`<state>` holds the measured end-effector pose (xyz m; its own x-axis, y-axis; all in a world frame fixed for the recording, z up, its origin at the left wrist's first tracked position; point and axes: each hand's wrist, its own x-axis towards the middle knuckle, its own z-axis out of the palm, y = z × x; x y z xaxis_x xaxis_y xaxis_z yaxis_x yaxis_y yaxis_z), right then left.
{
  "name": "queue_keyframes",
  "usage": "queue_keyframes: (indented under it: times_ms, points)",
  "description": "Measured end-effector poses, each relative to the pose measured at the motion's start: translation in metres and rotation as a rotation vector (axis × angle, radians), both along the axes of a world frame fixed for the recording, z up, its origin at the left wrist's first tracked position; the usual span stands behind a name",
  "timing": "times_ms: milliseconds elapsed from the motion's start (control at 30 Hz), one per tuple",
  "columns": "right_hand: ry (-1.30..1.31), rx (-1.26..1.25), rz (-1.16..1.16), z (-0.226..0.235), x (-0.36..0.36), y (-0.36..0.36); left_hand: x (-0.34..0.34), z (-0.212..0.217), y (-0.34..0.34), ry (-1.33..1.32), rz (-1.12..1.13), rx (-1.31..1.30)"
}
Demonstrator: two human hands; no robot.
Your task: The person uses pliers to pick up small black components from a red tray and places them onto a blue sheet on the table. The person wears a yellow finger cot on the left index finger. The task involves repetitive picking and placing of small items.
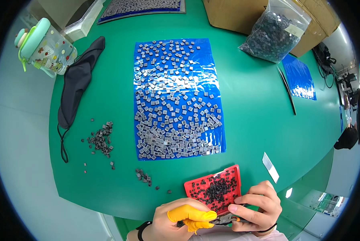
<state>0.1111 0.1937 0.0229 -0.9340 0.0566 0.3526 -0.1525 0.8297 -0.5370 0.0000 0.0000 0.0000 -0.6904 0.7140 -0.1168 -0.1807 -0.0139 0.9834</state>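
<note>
Yellow finger covers sit on the thumb and a finger of my left hand (180, 217), at the lower edge. Those fingers are pinched together; what lies between them is too small to make out. Close beside it, my right hand (260, 205) is closed around a small hand tool (238, 219) with a metal head and some orange on its handle; the fingers hide most of it. The metal head points toward the yellow fingertips. Just beyond both hands lies a red tray (190, 186), tilted in view, with many small black parts (218, 190) heaped in its middle.
A blue sheet (208, 52) covered with small grey square pieces (164, 138) lies mid-table. Loose dark pieces (101, 140) are at left, near a black pouch (77, 86) and a cup (53, 50). Right hold tweezers (286, 90), a bag of parts (272, 34), and a cardboard box (228, 16).
</note>
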Motion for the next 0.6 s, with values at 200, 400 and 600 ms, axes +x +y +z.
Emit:
queue_keyframes:
  times_ms: [200,400,600]
  points:
    - [0.030,-0.025,-0.013,-0.001,-0.002,-0.004,-0.009,-0.021,-0.001,0.270,-0.154,0.174]
    - [0.047,-0.033,-0.064,-0.003,-0.001,-0.003,-0.003,-0.001,0.012,0.026,0.066,0.160]
    - [0.036,-0.056,-0.065,-0.002,-0.004,-0.005,0.008,-0.013,0.001,-0.128,0.126,0.336]
